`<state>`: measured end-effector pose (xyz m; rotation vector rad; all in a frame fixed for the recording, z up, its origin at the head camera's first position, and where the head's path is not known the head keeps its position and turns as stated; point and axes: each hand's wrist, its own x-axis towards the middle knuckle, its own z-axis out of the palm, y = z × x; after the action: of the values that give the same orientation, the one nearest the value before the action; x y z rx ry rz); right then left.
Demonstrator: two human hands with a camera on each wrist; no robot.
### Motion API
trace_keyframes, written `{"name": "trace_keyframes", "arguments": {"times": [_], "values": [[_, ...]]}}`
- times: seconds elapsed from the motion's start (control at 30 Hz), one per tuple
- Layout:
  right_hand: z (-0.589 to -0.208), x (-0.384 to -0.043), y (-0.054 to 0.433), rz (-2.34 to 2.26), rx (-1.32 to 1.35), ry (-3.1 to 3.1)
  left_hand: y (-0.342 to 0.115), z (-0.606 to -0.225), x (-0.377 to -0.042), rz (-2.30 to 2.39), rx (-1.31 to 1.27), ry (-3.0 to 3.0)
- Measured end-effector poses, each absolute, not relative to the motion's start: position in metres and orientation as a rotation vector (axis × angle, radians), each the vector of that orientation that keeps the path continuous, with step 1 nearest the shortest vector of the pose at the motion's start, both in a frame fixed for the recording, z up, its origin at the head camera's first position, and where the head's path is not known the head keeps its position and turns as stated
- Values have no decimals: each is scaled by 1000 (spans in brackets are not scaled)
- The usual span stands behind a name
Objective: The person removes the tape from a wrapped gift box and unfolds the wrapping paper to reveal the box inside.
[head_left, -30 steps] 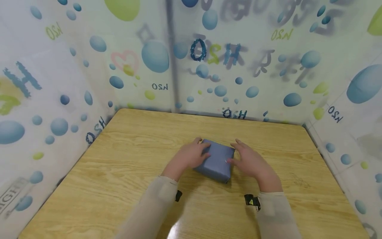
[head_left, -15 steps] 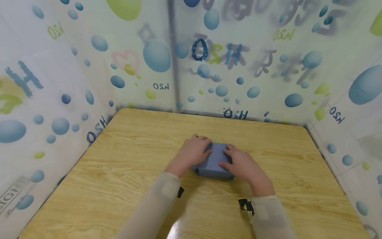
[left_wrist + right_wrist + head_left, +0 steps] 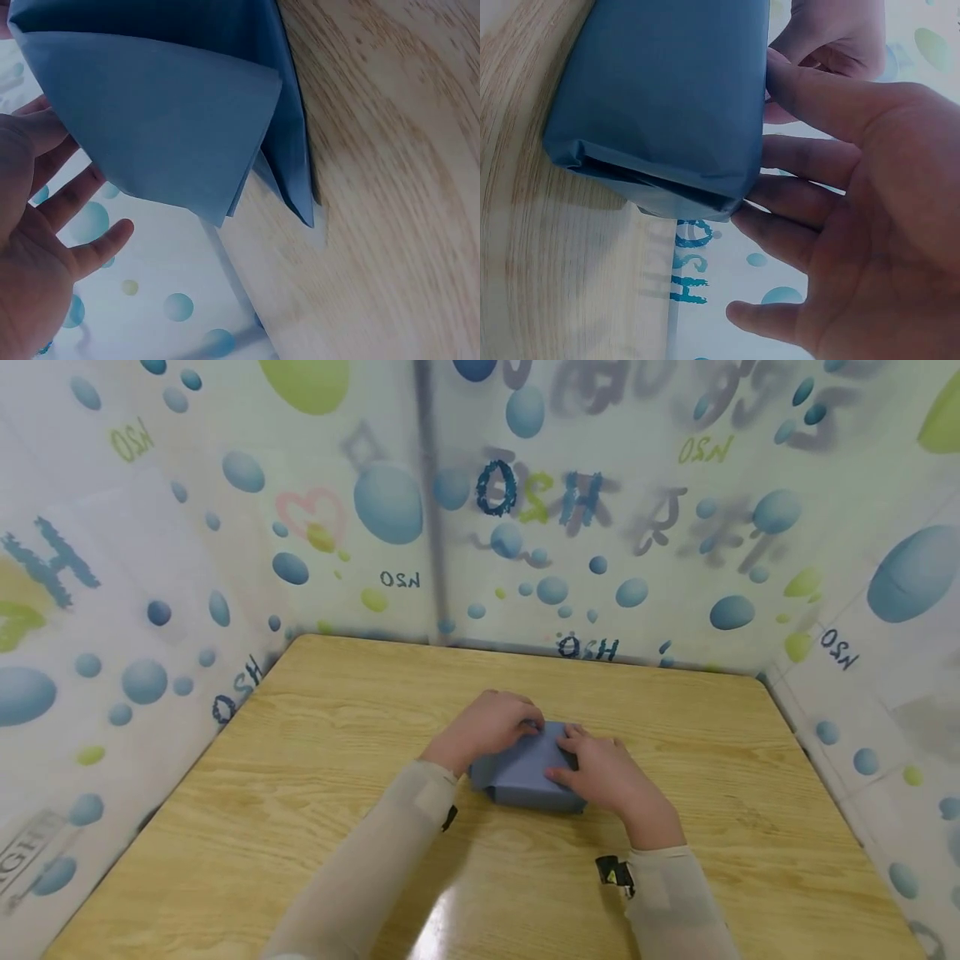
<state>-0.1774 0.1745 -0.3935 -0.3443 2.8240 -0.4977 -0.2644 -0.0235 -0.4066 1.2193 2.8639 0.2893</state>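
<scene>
Blue wrapped parcel [image 3: 525,777]: flat on table, between the two hands, touched by both. Contents hidden by the wrapper; cannot tell what is inside. Loose triangular flap [image 3: 165,124] sticks out from the parcel's left end, pointed, layers slightly apart. Folded end [image 3: 652,180] on the parcel's right: creased, a dark gap along the fold.

Left hand [image 3: 489,725]: at the parcel's far left, wrist raised beside it. Thumb and forefinger close together at the wrapper's edge, pinching it, tips partly hidden; the outer fingers spread loosely away.

Right hand [image 3: 609,777]: at the parcel's right side. Fingers fairly straight and fanned, fingertips against the parcel's edge, thumb laid on its top; little finger well apart from it.

Pale sleeves [image 3: 390,843] reach in from the parcel's near side, dark wrist device [image 3: 615,875] by the right cuff. Wood-grain table [image 3: 300,760] under and all round the parcel. Beyond it, bubble-printed wall [image 3: 637,452] with mirrored H2O lettering.
</scene>
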Motion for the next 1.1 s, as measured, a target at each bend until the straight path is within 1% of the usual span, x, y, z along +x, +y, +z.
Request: {"name": "trace_keyframes", "arguments": {"times": [0.1, 0.47, 0.73, 0.97, 1.1], "values": [[-393, -178, 175, -491, -333, 2821, -21, -406, -266, 276, 1256, 2854], [-394, -176, 176, -543, -342, 2794, -12, -406, -264, 54, 1266, 2853], [-394, -176, 176, -548, -340, 2800, -19, -402, -264, 111, 1366, 2825], [-396, -176, 177, -561, -349, 2804, -14, -407, -266, -222, 1418, 2818], [-398, -176, 177, -568, -343, 2807, -10, -411, -266, -309, 1411, 2811]]}}
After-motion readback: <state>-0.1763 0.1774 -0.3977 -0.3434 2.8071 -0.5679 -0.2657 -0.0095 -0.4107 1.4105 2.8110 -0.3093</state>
